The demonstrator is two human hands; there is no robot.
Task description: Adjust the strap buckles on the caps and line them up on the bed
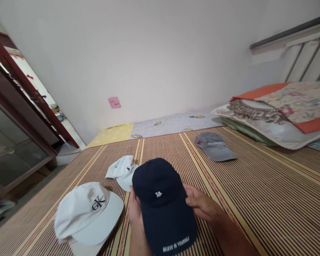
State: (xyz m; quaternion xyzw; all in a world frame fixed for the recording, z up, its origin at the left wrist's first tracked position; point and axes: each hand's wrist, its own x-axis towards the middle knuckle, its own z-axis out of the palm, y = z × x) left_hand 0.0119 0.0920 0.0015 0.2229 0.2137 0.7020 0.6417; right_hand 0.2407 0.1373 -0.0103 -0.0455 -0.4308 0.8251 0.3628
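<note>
A navy cap [160, 199] with a small white emblem is held up at the lower middle, its brim pointing down toward me and bearing white lettering. My left hand [135, 209] grips its left side, the fingers partly hidden behind the cap. On the other side my right hand [200, 202] pinches the edge, thumb in front. A white cap with black letters [89, 213] lies on the striped mat [253, 199] at the left. Just behind, a smaller white cap [122, 170] is partly covered by the navy one. Farther back to the right rests a grey cap [214, 145].
Pillows [277, 110] are piled at the right, below a metal rail [290, 33]. A pale wall [160, 60] with a pink note [114, 102] stands behind the mat. At the left are a glass-panelled cabinet [13, 145] and a doorway.
</note>
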